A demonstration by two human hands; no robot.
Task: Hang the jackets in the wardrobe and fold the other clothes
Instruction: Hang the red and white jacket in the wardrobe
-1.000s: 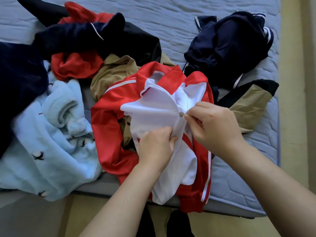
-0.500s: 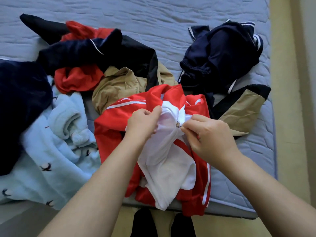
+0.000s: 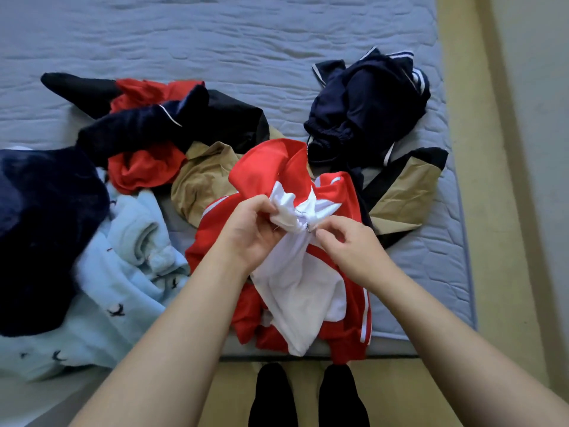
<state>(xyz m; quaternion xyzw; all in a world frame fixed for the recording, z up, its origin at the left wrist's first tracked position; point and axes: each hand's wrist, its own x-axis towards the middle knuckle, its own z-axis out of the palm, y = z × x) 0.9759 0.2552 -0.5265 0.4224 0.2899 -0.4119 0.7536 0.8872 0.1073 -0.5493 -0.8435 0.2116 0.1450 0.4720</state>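
I see a blue-grey quilted mattress (image 3: 215, 41) filling most of my view, its stitched cover rippled toward the far edge. A yellowish floor (image 3: 462, 87) runs along the mattress's right edge and shows again below its near edge. Further right lies a paler grey strip (image 3: 538, 118); wall or floor, I cannot tell.

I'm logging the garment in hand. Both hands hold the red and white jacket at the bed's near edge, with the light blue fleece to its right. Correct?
No: the head view shows the light blue fleece to the left of the red and white jacket, not the right. The left hand and right hand both hold it at the near edge of the bed.
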